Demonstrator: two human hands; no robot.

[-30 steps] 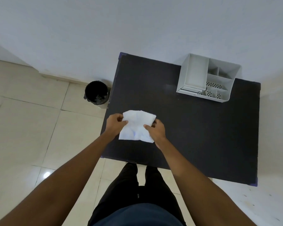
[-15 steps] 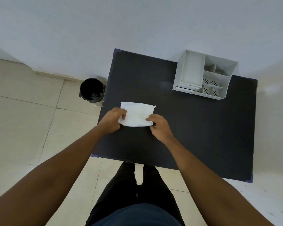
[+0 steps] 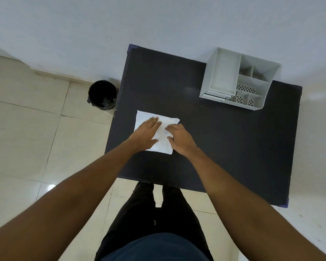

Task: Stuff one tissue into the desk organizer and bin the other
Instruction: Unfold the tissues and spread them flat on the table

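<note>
1. Since the earlier frames the tissue has gone from held up and pinched at its corners to lying flat on the dark table; both hands have dropped onto it.
2. Left hand: open, palm down, fingers spread flat over the left half of the tissue. It pins the sheet rather than gripping it, likely so the paper doesn't slide.
3. Right hand: fingers curled, tips pressing on the tissue's right part near the middle. Cannot tell if it pinches a layer or only presses; looks like it's working at an edge, probably to peel one sheet off.
4. Only one white sheet is visible. The task names two tissues, so my guess is they're stacked here and the flat placement is for separating them. Can't confirm a second layer.
5. Tissue location: near-left part of the table, close to the left edge, well apart from the desk organizer.
6. Organizer: white, far-right on the table against the wall, one big compartment on the left and smaller ones on the right, all apparently empty. No tissue in it yet.
7. Bin: black, on the floor just left of the table's far-left side, within left-hand reach. No white tissue visible inside.
8. Progress: early, neither tissue delivered.
</note>
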